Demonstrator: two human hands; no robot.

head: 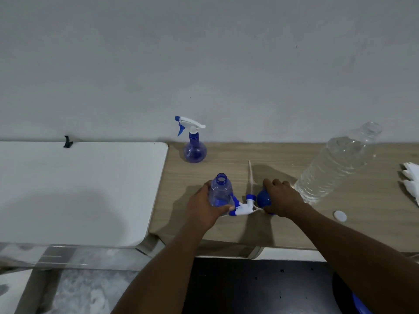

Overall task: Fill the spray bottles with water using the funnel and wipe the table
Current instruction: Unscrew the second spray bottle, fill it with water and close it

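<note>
Head view: an uncapped spray bottle (221,191) is gripped upright by the left hand (204,206) on the wooden bench (340,225), while a blue funnel (264,198) is grasped by the right hand (283,198); a detached sprayer head (243,208) lies between them, a water bottle (337,164) just beside.

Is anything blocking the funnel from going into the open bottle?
Yes. The spray head lies on the table between the blue funnel under the right hand and the open bottle held by the left hand. Lifting the funnel over it should clear it.
</note>
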